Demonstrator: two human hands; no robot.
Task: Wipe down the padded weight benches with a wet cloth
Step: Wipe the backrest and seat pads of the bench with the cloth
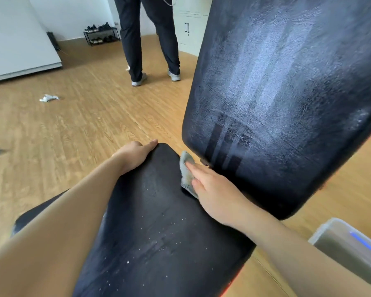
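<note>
Low in the centre of the frame, the black padded seat pad of the weight bench (159, 221) runs away from the camera, its surface flecked with small white specks. At its far right edge, the right hand (214, 189) lies flat with fingers extended, pressing a small grey-green damp cloth (186, 173) onto the pad, just beside the gap below the tilted black padded backrest (287, 93), which fills the upper right of the frame and shows pale streaks. The left hand (135, 154) curls over the pad's far left corner, gripping its edge. Both hands are well apart. On the wooden floor (84, 125), a crumpled white cloth (48, 97) lies at left. A person's legs in dark trousers (150, 39) stand at upper centre.
</note>
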